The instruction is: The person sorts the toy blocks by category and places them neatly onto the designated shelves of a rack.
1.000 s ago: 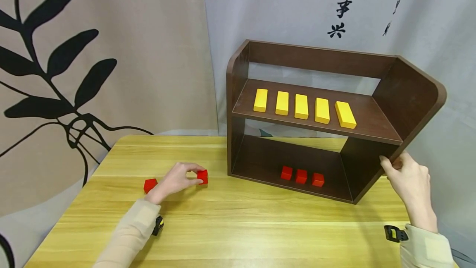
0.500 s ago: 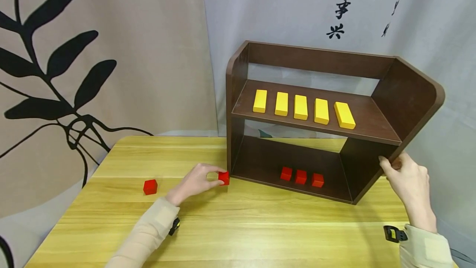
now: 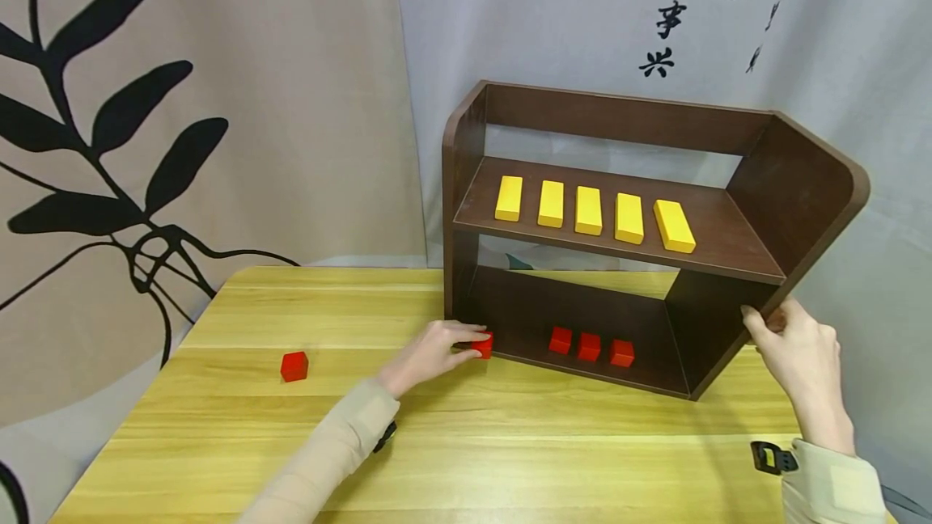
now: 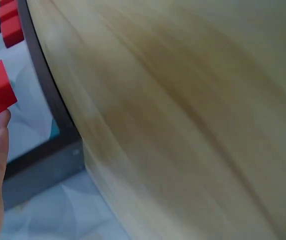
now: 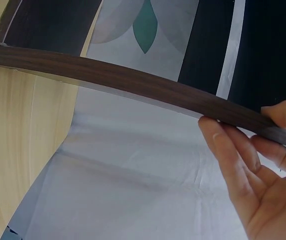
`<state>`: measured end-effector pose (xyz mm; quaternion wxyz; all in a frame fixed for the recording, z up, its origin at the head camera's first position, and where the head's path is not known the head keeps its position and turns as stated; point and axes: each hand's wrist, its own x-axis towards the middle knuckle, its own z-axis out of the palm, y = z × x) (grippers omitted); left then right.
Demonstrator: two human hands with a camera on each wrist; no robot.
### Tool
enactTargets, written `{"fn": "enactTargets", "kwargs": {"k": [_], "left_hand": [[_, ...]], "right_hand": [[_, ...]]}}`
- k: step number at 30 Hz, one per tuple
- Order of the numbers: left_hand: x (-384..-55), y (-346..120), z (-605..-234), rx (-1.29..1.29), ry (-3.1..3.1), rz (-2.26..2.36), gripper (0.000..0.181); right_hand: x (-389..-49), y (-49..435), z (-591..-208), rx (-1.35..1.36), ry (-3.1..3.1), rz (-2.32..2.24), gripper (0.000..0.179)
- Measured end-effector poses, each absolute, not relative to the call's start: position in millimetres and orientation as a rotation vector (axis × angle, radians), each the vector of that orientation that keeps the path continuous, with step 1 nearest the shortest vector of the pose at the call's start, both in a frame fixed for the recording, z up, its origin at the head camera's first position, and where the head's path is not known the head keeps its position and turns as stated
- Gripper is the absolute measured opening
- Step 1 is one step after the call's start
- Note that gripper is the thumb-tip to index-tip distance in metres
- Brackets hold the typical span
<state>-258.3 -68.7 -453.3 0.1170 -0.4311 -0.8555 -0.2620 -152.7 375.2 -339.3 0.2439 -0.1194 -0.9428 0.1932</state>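
Note:
Between thumb and fingers, my left hand (image 3: 433, 352) pinches a red cube (image 4: 2, 90) at the left front corner of a dark brown two-tier shelf (image 3: 568, 257). In the head view the fingers partly cover that cube. My right hand (image 3: 804, 358) grips the front edge of the shelf's right side panel, thumb on the inner face and fingers outside, as the right wrist view also shows. On the lower tier, three red cubes (image 3: 589, 346) stand in a row toward the right. Several yellow blocks (image 3: 588, 210) are lined up on the upper tier.
Another red cube (image 3: 294, 366) lies on the wooden table (image 3: 510, 459) to the left of my left arm. Behind the table hangs a curtain (image 3: 313, 103) printed with dark leaves and characters. A black watch strap (image 3: 774, 457) is on my right wrist.
My left hand has carried the pinched red cube rightward across the table to the shelf's lower left front. The right hand keeps its grip on the side panel.

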Motion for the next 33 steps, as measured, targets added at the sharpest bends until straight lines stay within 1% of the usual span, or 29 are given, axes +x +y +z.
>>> {"fn": "enactTargets", "kwargs": {"k": [8, 21, 23, 29, 33], "left_hand": [[-268, -41, -460, -1.327, -2.543, -0.725, 0.031], [-270, -18, -461, -1.300, -2.617, -0.539, 0.025], [-269, -17, -461, -1.325, -2.607, -0.483, 0.029], [-269, -18, -464, -1.413, -2.564, -0.232, 0.047], [-267, -19, -464, -1.374, -2.504, -0.158, 0.040]], "right_hand": [[-153, 374, -339, -0.328, -2.577, 0.537, 0.033], [-152, 375, -339, -0.328, -2.565, 0.528, 0.032], [-151, 375, -339, -0.329, -2.564, 0.528, 0.032], [-151, 374, -339, -0.330, -2.565, 0.535, 0.033], [-151, 374, -339, -0.336, -2.575, 0.535, 0.034]]}}
